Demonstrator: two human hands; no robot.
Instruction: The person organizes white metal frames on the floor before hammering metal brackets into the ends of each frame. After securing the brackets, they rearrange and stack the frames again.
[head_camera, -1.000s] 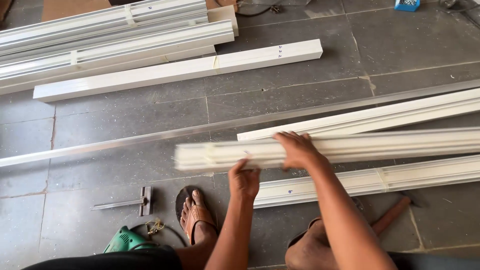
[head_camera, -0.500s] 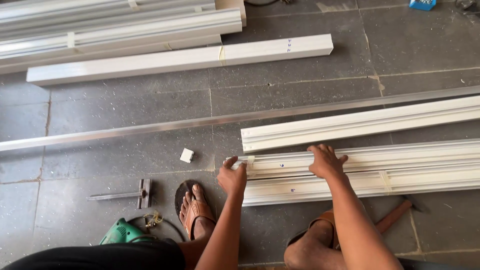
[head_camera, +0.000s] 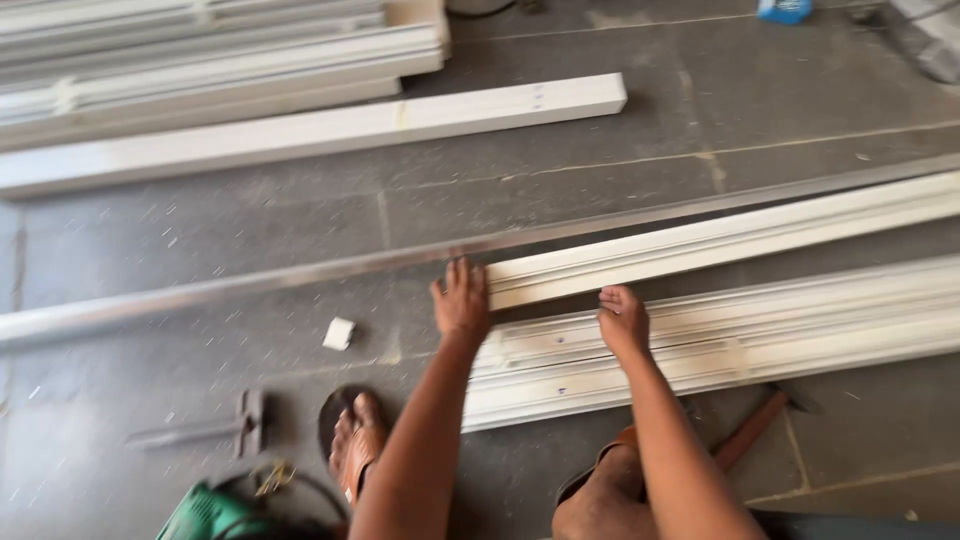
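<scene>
Your left hand (head_camera: 461, 303) lies flat at the cut end of the upper white profile (head_camera: 720, 238), fingers straight and together, pressed against the end rather than wrapped round it. Your right hand (head_camera: 624, 322) rests on the near stack (head_camera: 740, 335) of white profiles, fingers curled down onto its top edge; you cannot tell whether they grip anything. The upper profile lies on the grey tiled floor (head_camera: 250, 230), running off to the right, just beside and parallel to the near stack. A long metal rail (head_camera: 220, 290) crosses the floor behind your left hand. A small white block (head_camera: 339, 333) lies on the floor to the left of that hand, apart from it. Your sandalled foot (head_camera: 355, 442) is below it, with a flat metal bracket (head_camera: 215, 428) and a green power tool (head_camera: 205, 515) further left. A wooden handle (head_camera: 750, 432) pokes out beneath the near stack. One white beam (head_camera: 320, 130) and more bundled profiles (head_camera: 200, 60) lie at the far side.
</scene>
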